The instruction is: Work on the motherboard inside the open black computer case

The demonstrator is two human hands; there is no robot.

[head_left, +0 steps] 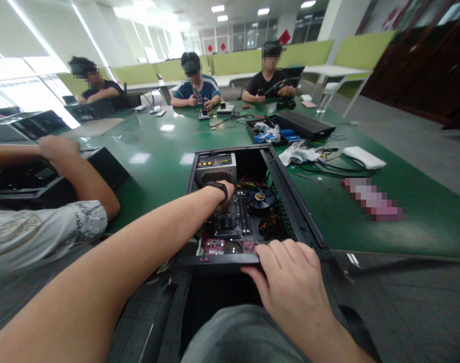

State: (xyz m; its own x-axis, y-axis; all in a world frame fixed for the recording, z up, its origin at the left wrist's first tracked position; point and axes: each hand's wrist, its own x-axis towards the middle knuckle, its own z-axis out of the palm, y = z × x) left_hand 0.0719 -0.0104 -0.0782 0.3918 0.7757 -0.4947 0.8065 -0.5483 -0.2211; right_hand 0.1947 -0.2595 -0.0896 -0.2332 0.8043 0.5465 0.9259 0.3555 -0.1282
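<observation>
An open black computer case [303, 222] lies at the near table edge. Inside it are a power supply [215, 166] at the upper left, a motherboard [230, 222], a black fan [260, 200] and a red circuit board [215, 245] near the front. My left hand [227, 194], with a black band on the wrist, reaches down into the case just below the power supply; its fingers are hidden. My right hand [290, 267] grips the near rim of the case, fingers over the top and thumb underneath.
White gloves [298, 153], cables and a white pouch [364, 158] lie on the green table [422, 201] at the right. Beyond sits a tray of tools [252, 133]. A person's arm [86, 176] rests over another case at the left. Three people sit across.
</observation>
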